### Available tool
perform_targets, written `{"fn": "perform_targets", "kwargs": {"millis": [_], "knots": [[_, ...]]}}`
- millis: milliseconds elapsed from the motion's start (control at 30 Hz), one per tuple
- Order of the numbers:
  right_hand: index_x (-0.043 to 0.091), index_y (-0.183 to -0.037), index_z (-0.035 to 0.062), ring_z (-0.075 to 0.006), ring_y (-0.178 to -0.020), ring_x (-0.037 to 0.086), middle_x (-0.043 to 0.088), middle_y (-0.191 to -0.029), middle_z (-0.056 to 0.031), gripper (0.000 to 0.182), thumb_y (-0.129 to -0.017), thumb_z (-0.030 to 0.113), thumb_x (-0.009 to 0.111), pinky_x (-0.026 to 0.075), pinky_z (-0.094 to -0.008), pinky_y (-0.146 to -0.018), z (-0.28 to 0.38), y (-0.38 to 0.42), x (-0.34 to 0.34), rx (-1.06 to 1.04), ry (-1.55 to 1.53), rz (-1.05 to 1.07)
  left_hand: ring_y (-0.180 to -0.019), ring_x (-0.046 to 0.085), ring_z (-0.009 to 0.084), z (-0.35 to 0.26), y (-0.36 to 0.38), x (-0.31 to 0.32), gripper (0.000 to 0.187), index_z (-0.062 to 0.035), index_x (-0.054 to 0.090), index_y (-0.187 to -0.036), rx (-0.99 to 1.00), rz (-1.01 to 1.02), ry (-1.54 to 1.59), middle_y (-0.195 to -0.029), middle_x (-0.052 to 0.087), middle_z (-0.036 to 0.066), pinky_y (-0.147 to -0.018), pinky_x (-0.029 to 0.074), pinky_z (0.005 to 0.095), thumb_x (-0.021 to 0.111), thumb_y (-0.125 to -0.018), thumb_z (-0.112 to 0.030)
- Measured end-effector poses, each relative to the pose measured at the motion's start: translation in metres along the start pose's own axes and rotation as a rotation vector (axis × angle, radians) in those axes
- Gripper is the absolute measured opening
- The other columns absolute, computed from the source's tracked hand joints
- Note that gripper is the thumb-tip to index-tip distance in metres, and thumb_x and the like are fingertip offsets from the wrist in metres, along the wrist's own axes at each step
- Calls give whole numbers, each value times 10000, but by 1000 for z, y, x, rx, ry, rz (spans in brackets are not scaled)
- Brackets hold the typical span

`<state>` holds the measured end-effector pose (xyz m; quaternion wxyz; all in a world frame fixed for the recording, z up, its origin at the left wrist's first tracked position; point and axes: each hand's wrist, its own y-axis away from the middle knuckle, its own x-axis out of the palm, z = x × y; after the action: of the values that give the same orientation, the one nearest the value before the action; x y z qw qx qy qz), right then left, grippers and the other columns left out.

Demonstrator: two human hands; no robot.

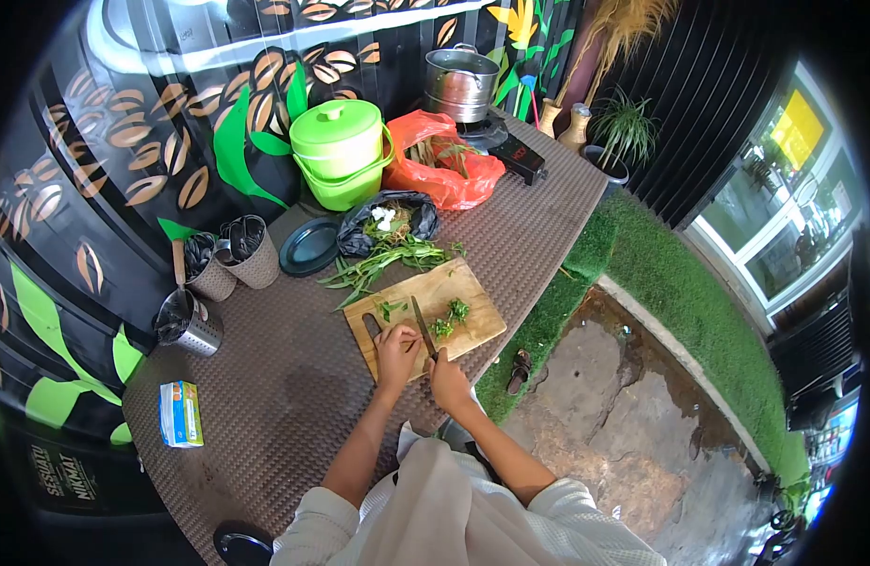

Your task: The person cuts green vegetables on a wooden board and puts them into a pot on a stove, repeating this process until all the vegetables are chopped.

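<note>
My right hand (447, 382) is wrapped round the handle of a kitchen knife (421, 319), whose blade points away from me over a wooden cutting board (482, 325). Just left of the blade, my left hand (397, 355) rests on the board with its fingers bent and drawn together; whatever lies in them is too small to name. Chopped green leaves (443, 327) sit in small heaps right of the knife. A few more leaf pieces (389, 309) lie near the board's handle slot. Beyond the board, long-stemmed greens (383, 264) are spread on the woven-pattern table (293, 377).
Behind the greens stand a black plastic bag (357, 229), a dark plate (308, 247), a lime-green bucket (337, 141), a red bag (463, 189) and a steel pot (458, 90) on a stove. Utensil holders (251, 255) and a small carton (180, 415) are at left.
</note>
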<state>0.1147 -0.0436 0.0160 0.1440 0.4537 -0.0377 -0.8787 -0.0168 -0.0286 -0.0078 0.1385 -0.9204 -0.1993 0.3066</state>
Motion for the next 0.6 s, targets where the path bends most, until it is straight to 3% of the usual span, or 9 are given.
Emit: {"fn": "perform_targets", "kwargs": {"millis": [433, 533, 600], "knots": [[389, -1056, -14, -484, -732, 607, 609, -743, -309, 312, -964, 282, 414, 486, -558, -644, -18, -12, -10, -40, 5, -94, -883, 544, 235, -2, 1, 1, 170, -73, 598, -849, 1, 4, 11, -770, 659, 17, -858, 349, 379, 728, -744, -105], [392, -1029, -24, -500, -735, 594, 598, -739, -325, 305, -964, 274, 418, 474, -571, -641, -12, -5, -6, -80, -56, -115, -845, 553, 237, -4, 2, 0, 170, -71, 615, -897, 67, -22, 34, -797, 649, 38, -786, 403, 359, 707, -755, -79], [397, -1011, -22, -512, -735, 584, 586, -732, -339, 294, -968, 269, 412, 464, -580, -637, -9, 1, -4, -76, -129, -75, -802, 565, 223, -8, 3, -1, 153, -71, 636, -912, -8, -30, 195, -832, 647, 63, -694, 443, 322, 661, -769, -23]]}}
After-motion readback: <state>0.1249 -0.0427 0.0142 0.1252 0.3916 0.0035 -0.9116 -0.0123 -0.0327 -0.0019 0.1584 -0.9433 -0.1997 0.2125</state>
